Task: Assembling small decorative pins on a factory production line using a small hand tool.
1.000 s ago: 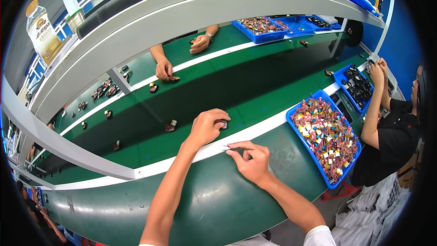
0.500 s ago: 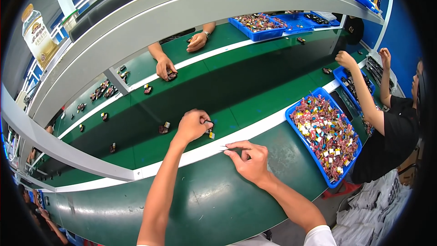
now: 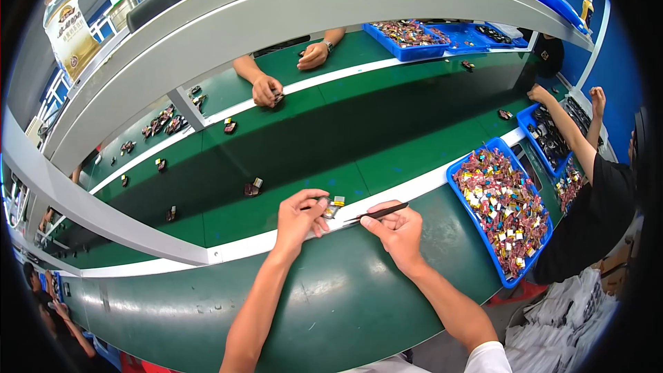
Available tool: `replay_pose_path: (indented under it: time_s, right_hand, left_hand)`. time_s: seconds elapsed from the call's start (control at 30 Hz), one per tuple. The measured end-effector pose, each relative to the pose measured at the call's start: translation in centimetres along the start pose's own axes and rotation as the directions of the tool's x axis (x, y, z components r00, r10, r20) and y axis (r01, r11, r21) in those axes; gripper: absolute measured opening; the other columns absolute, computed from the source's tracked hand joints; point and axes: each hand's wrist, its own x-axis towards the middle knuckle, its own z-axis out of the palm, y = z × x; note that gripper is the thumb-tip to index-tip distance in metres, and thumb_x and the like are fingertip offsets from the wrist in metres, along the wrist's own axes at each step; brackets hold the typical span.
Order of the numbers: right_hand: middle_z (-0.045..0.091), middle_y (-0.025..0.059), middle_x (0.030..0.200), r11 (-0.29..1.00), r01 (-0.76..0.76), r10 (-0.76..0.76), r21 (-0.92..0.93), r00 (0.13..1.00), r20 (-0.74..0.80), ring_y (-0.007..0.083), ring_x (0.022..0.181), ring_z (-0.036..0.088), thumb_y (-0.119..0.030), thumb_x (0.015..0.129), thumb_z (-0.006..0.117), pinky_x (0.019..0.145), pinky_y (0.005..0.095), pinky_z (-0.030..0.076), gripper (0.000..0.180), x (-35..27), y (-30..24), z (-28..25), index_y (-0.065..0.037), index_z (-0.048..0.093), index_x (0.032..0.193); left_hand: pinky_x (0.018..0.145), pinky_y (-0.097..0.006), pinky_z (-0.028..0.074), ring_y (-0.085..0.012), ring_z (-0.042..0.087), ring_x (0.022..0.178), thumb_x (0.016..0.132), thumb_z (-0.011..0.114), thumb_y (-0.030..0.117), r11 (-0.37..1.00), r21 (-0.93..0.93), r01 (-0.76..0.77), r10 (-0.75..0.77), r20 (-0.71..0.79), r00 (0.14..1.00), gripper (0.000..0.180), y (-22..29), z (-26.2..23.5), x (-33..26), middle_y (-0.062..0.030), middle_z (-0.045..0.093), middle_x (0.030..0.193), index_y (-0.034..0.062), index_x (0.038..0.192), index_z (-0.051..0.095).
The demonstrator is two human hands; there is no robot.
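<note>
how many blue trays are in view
4: one tray of small parts right of the right hand, one by the neighbour's arm, two at the far side. More may be hidden at the right.

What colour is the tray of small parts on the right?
Blue tray, seen in the head view.
</note>
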Motion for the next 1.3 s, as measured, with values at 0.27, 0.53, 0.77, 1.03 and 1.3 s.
replay_pose_path:
  time_s: [0.27,0.53,0.77,1.03,1.3]
  right_hand:
    - [0.073,0.0113,0.091,0.997,-0.004,0.005,0.076,1.000,-0.010,0.0051,0.077,0.065,0.009,0.085,0.075,0.060,0.0174,0.048,0.019,0.1,0.3,-0.1,0.007,0.065,0.101]
    - [0.072,0.0088,0.087,0.999,0.039,-0.040,-0.026,0.999,-0.034,0.0021,0.070,0.061,0.006,0.085,0.076,0.056,0.0161,0.043,0.017,0.0,1.5,-0.3,0.006,0.066,0.098]
    - [0.072,0.0085,0.085,0.999,0.016,-0.018,-0.038,0.998,-0.058,0.0028,0.069,0.061,0.006,0.084,0.077,0.056,0.0167,0.044,0.017,0.1,1.6,-0.2,0.006,0.066,0.097]
    - [0.072,0.0103,0.087,1.000,-0.008,0.007,-0.017,0.999,-0.050,0.0089,0.077,0.068,0.007,0.084,0.076,0.063,0.0196,0.052,0.017,0.2,1.3,-0.3,0.007,0.066,0.097]
    - [0.072,0.0110,0.087,1.000,-0.019,0.018,-0.001,0.999,-0.050,0.0091,0.077,0.068,0.008,0.084,0.076,0.063,0.0192,0.052,0.016,0.1,1.1,-0.1,0.007,0.065,0.097]
  left_hand:
    - [0.037,-0.023,0.041,-0.0140,0.064,0.050,0.091,0.068,0.004,1.000,0.020,-0.003,0.003,0.013,1.000,0.014,0.0,2.5,-1.6,-0.0074,0.066,0.076,-0.0060,0.100,0.064]
    - [0.038,-0.023,0.040,-0.0133,0.063,0.050,0.092,0.067,0.005,1.000,0.023,-0.007,0.007,-0.019,1.000,0.011,-0.3,2.5,-1.9,-0.0071,0.067,0.075,-0.0048,0.097,0.064]
    - [0.038,-0.024,0.041,-0.0133,0.063,0.049,0.093,0.066,0.006,0.999,0.031,-0.025,0.025,-0.022,0.999,0.012,-0.2,2.9,-2.0,-0.0087,0.068,0.077,-0.0054,0.097,0.064]
    - [0.038,-0.024,0.042,-0.0130,0.063,0.049,0.093,0.067,0.006,0.998,0.038,-0.047,0.048,-0.003,0.999,0.013,-0.4,3.1,-2.1,-0.0101,0.069,0.079,-0.0061,0.098,0.064]
    - [0.038,-0.024,0.042,-0.0128,0.063,0.049,0.093,0.067,0.004,0.998,0.036,-0.054,0.054,-0.008,0.999,0.012,-0.4,3.1,-2.2,-0.0100,0.069,0.078,-0.0067,0.097,0.064]
